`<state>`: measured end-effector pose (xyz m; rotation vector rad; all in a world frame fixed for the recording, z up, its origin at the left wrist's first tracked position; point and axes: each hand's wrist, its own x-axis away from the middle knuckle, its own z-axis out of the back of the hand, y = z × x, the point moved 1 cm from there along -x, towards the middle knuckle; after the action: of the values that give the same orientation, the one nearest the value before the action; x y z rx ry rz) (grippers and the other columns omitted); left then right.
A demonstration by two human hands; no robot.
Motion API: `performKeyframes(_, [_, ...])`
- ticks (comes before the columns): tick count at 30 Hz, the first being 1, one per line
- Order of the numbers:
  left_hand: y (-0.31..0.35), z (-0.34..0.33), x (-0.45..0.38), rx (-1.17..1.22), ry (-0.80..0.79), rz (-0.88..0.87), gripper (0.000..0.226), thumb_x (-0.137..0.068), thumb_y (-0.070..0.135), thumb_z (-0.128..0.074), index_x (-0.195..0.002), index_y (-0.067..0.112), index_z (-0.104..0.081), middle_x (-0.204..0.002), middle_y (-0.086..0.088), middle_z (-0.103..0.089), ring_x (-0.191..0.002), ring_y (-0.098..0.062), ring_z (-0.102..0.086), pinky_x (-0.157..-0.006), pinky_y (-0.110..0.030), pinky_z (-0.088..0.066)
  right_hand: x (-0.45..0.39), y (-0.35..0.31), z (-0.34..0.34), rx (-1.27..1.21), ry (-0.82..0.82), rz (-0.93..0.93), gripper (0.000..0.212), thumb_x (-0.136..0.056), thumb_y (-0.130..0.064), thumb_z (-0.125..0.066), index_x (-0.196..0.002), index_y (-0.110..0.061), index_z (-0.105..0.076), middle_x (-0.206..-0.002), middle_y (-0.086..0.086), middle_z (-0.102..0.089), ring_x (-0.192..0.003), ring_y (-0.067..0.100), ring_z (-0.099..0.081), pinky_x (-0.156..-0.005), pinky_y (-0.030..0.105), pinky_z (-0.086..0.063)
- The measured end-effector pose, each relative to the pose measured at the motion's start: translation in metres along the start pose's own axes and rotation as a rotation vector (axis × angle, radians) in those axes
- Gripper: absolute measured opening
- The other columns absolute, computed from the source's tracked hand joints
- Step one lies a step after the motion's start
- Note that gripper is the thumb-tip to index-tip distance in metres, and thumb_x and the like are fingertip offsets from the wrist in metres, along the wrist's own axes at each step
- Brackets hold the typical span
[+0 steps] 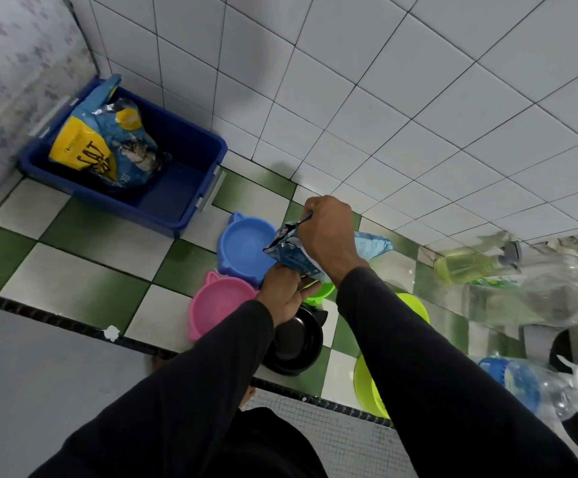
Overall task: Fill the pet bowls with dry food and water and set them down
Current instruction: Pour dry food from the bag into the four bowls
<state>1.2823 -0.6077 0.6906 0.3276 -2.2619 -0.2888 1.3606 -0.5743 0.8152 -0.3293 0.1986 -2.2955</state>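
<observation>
You are holding a small, crinkly blue foil pouch of dry pet food (292, 251) just above the round blue plastic bowl with cat ears (242, 248) on the checked floor. Judge it light, soft and slippery: it will buckle, so keep hold at the top seam and under its base. Your right hand (329, 232) pinches the pouch's upper edge with curled fingers. Your left hand (282, 293), fingers fairly open, cradles the lower end. The pink plastic cat-eared bowl (217, 307) sits just beside, apparently empty.
</observation>
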Motion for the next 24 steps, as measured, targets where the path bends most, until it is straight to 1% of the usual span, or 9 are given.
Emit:
performKeyframes(2, [0.000,0.001,-0.001,-0.016,0.000,-0.002,0.038,-0.100,-0.009,-0.042,-0.126,0.012,-0.059,-0.116,-0.014,-0.075,-0.107,-0.031,-0.071,-0.097,-0.050,-0.058,0.001,-0.001,0.001,-0.013,-0.003,-0.005,0.016,-0.080,-0.006,-0.069,-0.072,-0.017,-0.062,-0.085,0.006,-0.064,-0.067,0.015,-0.053,-0.047,0.017,-0.029])
performKeyframes(6, [0.000,0.001,-0.001,-0.038,0.008,0.002,0.038,-0.101,-0.008,-0.040,-0.127,0.014,-0.058,-0.122,-0.015,-0.072,-0.113,-0.033,-0.069,-0.104,-0.054,-0.053,0.003,-0.002,0.006,-0.016,-0.026,-0.011,0.013,-0.080,-0.005,-0.069,-0.075,-0.017,-0.070,-0.089,0.008,-0.067,-0.074,0.020,-0.058,-0.056,0.022,-0.038])
performKeyframes(9, [0.001,0.000,-0.001,-0.073,0.021,-0.009,0.036,-0.104,-0.004,-0.038,-0.129,0.014,-0.057,-0.125,-0.016,-0.070,-0.110,-0.031,-0.069,-0.100,-0.049,-0.056,0.005,-0.001,0.010,-0.018,-0.002,-0.015,0.013,-0.079,-0.005,-0.067,-0.079,-0.014,-0.076,-0.085,0.007,-0.067,-0.077,0.024,-0.062,-0.067,0.032,-0.053])
performKeyframes(14, [0.003,-0.001,-0.001,-0.087,0.056,-0.018,0.035,-0.106,-0.002,-0.036,-0.126,0.015,-0.058,-0.124,-0.015,-0.070,-0.105,-0.030,-0.070,-0.092,-0.045,-0.059,0.007,0.001,0.010,0.025,-0.010,-0.026,0.011,-0.079,-0.013,-0.071,-0.086,-0.016,-0.078,-0.087,0.004,-0.066,-0.081,0.025,-0.060,-0.078,0.037,-0.055])
performKeyframes(16, [0.003,0.001,-0.001,-0.071,0.059,-0.008,0.035,-0.105,-0.003,-0.035,-0.120,0.017,-0.060,-0.119,-0.013,-0.072,-0.104,-0.030,-0.070,-0.090,-0.046,-0.060,0.006,0.001,0.009,0.022,-0.031,-0.021,0.008,-0.079,-0.014,-0.073,-0.085,-0.018,-0.078,-0.088,0.004,-0.070,-0.072,0.019,-0.058,-0.068,0.029,-0.051])
performKeyframes(18, [0.003,0.002,0.000,-0.046,0.059,-0.003,0.034,-0.105,-0.002,-0.038,-0.118,0.019,-0.062,-0.110,-0.009,-0.075,-0.103,-0.030,-0.072,-0.088,-0.046,-0.061,0.005,0.002,0.008,0.003,-0.059,0.002,0.009,-0.080,-0.011,-0.073,-0.084,-0.017,-0.079,-0.087,0.004,-0.073,-0.059,0.007,-0.050,-0.052,0.018,-0.039])
performKeyframes(19, [0.003,0.002,0.000,-0.035,0.059,-0.002,0.034,-0.105,-0.002,-0.038,-0.117,0.019,-0.062,-0.106,-0.008,-0.077,-0.102,-0.030,-0.072,-0.087,-0.045,-0.061,0.005,0.003,0.009,-0.006,-0.069,0.013,0.011,-0.081,-0.009,-0.072,-0.084,-0.016,-0.079,-0.088,0.003,-0.073,-0.056,0.004,-0.045,-0.050,0.013,-0.032])
performKeyframes(21, [0.003,0.002,0.001,-0.014,0.055,-0.003,0.037,-0.103,-0.005,-0.038,-0.116,0.017,-0.063,-0.103,-0.008,-0.077,-0.100,-0.030,-0.072,-0.085,-0.044,-0.062,0.006,0.004,0.010,-0.019,-0.080,0.039,0.016,-0.081,-0.006,-0.070,-0.087,-0.015,-0.081,-0.091,0.001,-0.072,-0.056,0.001,-0.040,-0.049,0.006,-0.026])
performKeyframes(24, [0.004,0.000,0.003,0.010,0.043,-0.018,0.037,-0.102,-0.007,-0.038,-0.118,0.015,-0.063,-0.110,-0.013,-0.074,-0.102,-0.032,-0.070,-0.086,-0.046,-0.061,0.009,0.005,0.011,-0.064,-0.063,0.085,0.025,-0.080,0.000,-0.065,-0.093,-0.014,-0.082,-0.098,0.001,-0.072,-0.059,0.003,-0.040,-0.051,0.001,-0.035])
